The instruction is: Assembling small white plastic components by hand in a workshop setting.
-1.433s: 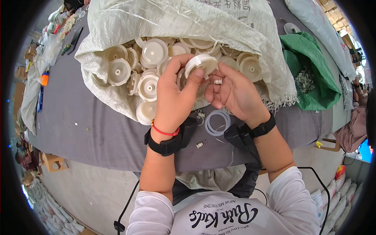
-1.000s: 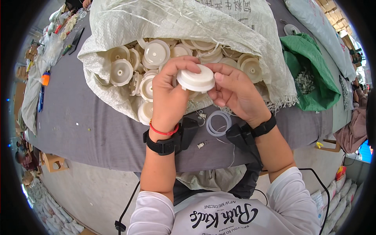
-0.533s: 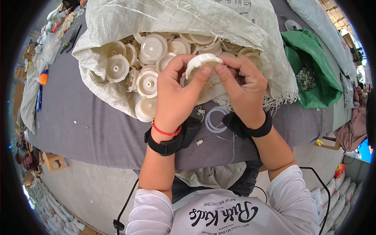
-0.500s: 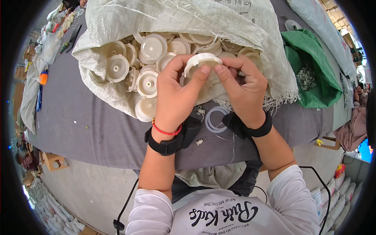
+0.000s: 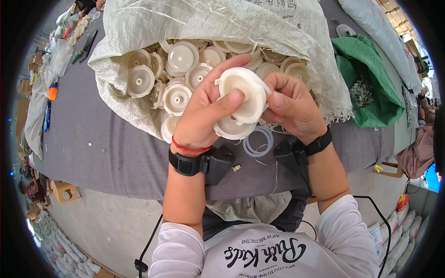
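Observation:
A round white plastic lid (image 5: 254, 103) with a notched rim is tilted up in front of me. My left hand (image 5: 197, 113) grips it from the left, the thumb pressed on its recessed face. At the right edge of the rim, the fingers of my right hand (image 5: 296, 106) are pinched closed. A second lid (image 5: 232, 129) shows just beneath; whether it is held or resting, I cannot tell. Behind my hands, a woven white sack (image 5: 296, 46) lies with its mouth towards me, full of similar lids (image 5: 182, 56).
Translucent rings (image 5: 257, 154) and a small pale fitting (image 5: 237, 167) lie on the grey cloth-covered table (image 5: 116, 153) near me. On the right stands a green bag (image 5: 387, 92) holding small pale pieces. A large white bag (image 5: 375, 32) lies beyond it.
The lid has turned so its recessed face is towards me. My right hand has shifted right to its edge, and a second lid has come into sight below it.

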A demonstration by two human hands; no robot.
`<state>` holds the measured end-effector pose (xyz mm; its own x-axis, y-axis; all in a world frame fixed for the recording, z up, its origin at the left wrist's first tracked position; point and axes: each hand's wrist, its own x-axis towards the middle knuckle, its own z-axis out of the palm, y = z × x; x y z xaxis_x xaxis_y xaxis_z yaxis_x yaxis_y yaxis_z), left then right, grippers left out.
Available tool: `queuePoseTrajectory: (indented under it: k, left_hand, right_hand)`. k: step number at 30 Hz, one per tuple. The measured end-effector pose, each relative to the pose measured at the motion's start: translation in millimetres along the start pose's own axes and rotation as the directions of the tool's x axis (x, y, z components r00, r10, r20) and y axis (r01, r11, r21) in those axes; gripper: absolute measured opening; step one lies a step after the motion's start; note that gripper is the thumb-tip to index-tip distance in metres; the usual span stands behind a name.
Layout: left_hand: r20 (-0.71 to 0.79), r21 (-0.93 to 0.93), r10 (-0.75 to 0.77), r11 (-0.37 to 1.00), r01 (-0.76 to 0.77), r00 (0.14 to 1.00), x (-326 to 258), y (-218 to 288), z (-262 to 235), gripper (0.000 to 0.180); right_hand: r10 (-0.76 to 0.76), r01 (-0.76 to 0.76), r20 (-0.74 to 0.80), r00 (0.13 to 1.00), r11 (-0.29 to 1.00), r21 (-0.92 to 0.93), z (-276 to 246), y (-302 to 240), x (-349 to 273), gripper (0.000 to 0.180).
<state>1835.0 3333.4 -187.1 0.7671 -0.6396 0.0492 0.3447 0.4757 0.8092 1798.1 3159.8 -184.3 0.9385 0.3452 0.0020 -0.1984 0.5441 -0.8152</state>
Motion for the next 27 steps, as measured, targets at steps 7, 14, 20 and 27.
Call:
queuePoseTrajectory:
  k: [7,14,20,27]
  left_hand:
    - [-0.012,-0.197,-0.069,0.978,0.066,0.998,-3,0,-7,0.045]
    - [0.001,-0.25,-0.02,0.968,0.02,1.0,1,3,-10,0.039]
    - [0.021,-0.62,0.171,0.775,-0.122,0.985,3,3,-32,0.034]
    - [-0.006,-0.644,0.298,0.729,-0.232,0.955,-2,10,-35,0.029]
  right_hand:
    - [-0.14,0.108,-0.253,0.957,0.985,-0.138,-7,3,11,0.017]
    - [-0.378,0.306,-0.431,0.819,0.924,-0.229,-3,-9,5,0.011]
    - [-0.318,0.213,-0.383,0.867,0.933,-0.291,5,-23,-17,0.025]
    - [-0.168,-0.091,-0.136,0.976,0.252,-0.964,1,43,-48,0.027]
